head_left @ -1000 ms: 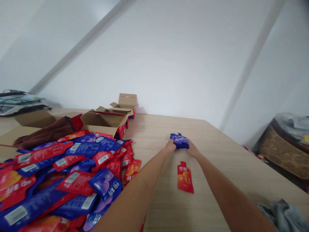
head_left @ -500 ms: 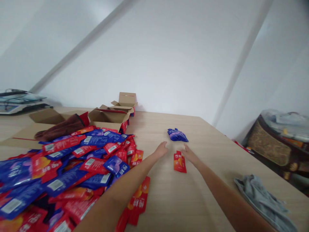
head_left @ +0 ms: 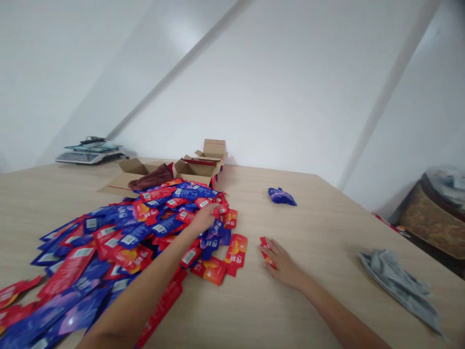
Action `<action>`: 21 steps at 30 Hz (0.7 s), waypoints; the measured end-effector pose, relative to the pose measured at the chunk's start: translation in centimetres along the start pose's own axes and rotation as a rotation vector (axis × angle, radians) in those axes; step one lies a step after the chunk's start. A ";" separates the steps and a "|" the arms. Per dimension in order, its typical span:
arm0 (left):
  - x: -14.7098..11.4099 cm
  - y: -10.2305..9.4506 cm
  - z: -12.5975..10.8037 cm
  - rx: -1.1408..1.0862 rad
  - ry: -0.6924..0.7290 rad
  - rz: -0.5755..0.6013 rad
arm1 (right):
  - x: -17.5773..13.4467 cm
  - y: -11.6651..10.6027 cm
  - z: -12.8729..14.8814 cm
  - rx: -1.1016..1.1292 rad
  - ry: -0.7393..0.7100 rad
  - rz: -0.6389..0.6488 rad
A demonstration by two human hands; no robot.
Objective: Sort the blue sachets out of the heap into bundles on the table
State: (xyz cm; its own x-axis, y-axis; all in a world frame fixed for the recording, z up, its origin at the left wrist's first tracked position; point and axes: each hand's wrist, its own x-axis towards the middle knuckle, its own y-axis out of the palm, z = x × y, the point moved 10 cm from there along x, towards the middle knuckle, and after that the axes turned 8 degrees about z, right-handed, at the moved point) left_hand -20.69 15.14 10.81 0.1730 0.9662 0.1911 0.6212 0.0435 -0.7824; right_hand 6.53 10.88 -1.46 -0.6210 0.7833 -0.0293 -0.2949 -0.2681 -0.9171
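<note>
My left hand reaches onto the right side of a heap of red and blue foil packets. Its fingertips are at a red packet there; blur hides whether they grip it. On the bare tabletop to the right, my right hand is curled over a single red packet, fingers at its far end and thumb at its near end. Between the two hands lie loose red packets with orange fruit prints. Farther back a small bunch of blue packets rests alone.
Open cardboard boxes stand behind the heap, with a dark brown cloth beside them. A scale-like device sits at the back left. A grey cloth lies at the right edge, near a patterned chair.
My left hand has swung left from mid-table onto the heap. My right hand has come down over the red packet, which has shifted left. The view has turned slightly left.
</note>
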 end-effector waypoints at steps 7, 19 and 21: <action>-3.5 2.7 1.1 0.435 0.065 0.257 | -0.2 -2.7 3.0 0.044 0.084 -0.081; -2.7 1.4 -4.5 -0.306 0.214 0.120 | 7.0 -3.0 14.4 1.341 -0.182 -0.196; -1.9 0.6 -3.9 -0.222 0.223 0.100 | 7.8 -2.6 15.4 1.512 -0.194 -0.157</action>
State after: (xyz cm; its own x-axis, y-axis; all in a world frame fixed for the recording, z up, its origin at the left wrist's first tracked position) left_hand -17.69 12.31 12.32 0.3895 0.8823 0.2643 0.7399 -0.1289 -0.6602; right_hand -8.73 9.01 6.78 -0.5608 0.8066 0.1870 -0.7299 -0.5882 0.3482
